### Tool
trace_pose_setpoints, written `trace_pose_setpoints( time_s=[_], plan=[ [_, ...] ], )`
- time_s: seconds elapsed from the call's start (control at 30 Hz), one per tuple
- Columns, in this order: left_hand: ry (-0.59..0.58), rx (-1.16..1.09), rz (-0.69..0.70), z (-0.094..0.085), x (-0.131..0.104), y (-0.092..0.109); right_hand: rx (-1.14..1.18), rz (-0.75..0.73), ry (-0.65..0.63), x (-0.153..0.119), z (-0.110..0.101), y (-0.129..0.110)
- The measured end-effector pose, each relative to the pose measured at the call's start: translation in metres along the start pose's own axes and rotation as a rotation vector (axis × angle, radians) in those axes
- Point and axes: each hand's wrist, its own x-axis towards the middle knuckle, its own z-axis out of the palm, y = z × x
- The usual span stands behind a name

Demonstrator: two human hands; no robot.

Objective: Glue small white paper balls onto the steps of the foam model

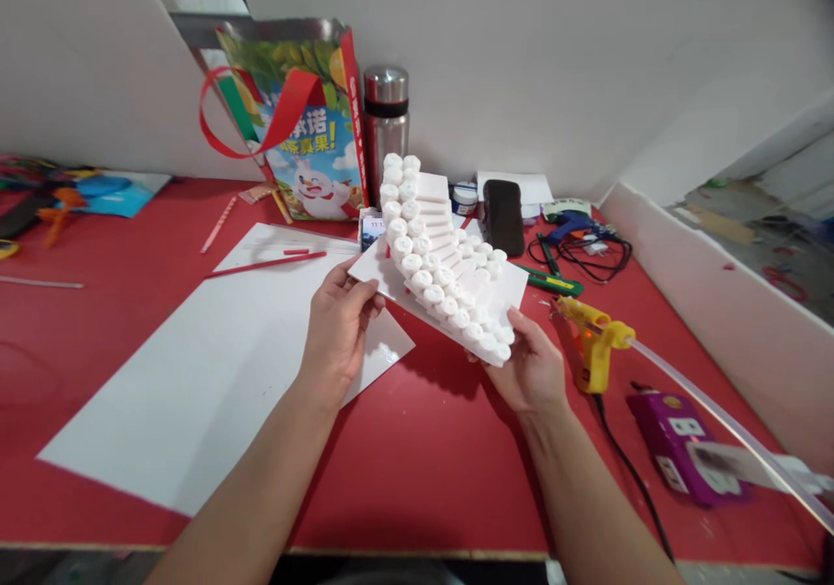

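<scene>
Between my two hands a white model staircase (438, 250) is held up over the red table. Its curved flight of steps is edged by white rolled pieces and rises from a flat white base board. My left hand (339, 324) pinches the left corner of that board, thumb on top. At the lower right, my right hand (531, 359) grips the other end of the board, its fingers partly hidden underneath. Below and left of the model lies a large white sheet (215, 376), with red sticks (267, 265) on it.
A yellow glue gun (592, 337) with a long clear stick stands on the right, near a purple power strip (684, 446). Behind are a green cutter (553, 282), a black phone (503, 217), a steel bottle (387, 116) and a printed bag (300, 124). A low wall (717, 298) borders the right side.
</scene>
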Motion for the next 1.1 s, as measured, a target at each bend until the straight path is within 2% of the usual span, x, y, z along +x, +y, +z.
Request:
trace_pose_setpoints(
  time_s=[0.27, 0.7, 1.1],
  plan=[
    [-0.002, -0.001, -0.009, 0.007, -0.007, -0.002, -0.021, -0.004, -0.009, 0.001, -0.001, 0.002],
    [-0.047, -0.020, 0.038, 0.012, -0.017, -0.023, 0.021, 0.018, -0.034, 0.000, 0.003, 0.006],
    [-0.170, -0.015, 0.102, 0.020, -0.025, -0.033, 0.047, 0.032, -0.075, -0.001, 0.003, 0.009]
  ],
)
